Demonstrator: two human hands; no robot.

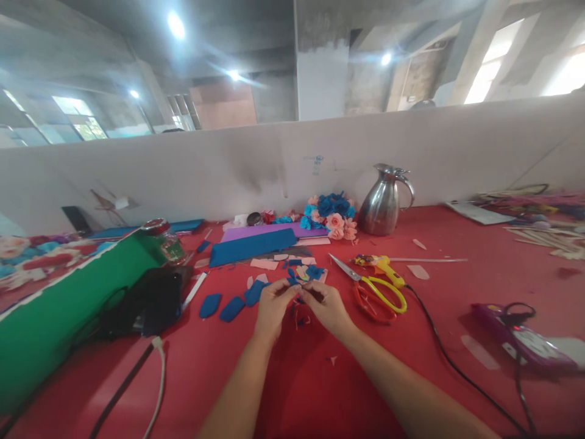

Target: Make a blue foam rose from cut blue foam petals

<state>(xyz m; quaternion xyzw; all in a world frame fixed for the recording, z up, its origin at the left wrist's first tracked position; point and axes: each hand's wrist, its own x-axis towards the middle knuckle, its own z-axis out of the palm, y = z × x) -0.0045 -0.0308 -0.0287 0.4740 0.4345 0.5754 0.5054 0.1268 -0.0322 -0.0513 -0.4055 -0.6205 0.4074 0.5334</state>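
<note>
In the head view, both grips are pinched on one small dark-blue, paper-like petal piece (293, 280), the left hand (273, 306) and the right hand (327, 306) meeting fingertip to fingertip above the red bench (315, 390). Left of the hands lie flat dark-blue petal-shaped cutouts (232, 309). Just beyond the hands are blue and pink scraps, then a long blue sheet (253, 247) overlapping a purple sheet (237, 232). To the right, scissors with red and yellow handles (359, 279) lie beside a yellow corded glue gun (392, 274). Behind, blue and pink artificial flowers (336, 213) sit near a shiny metal jug (380, 204).
</note>
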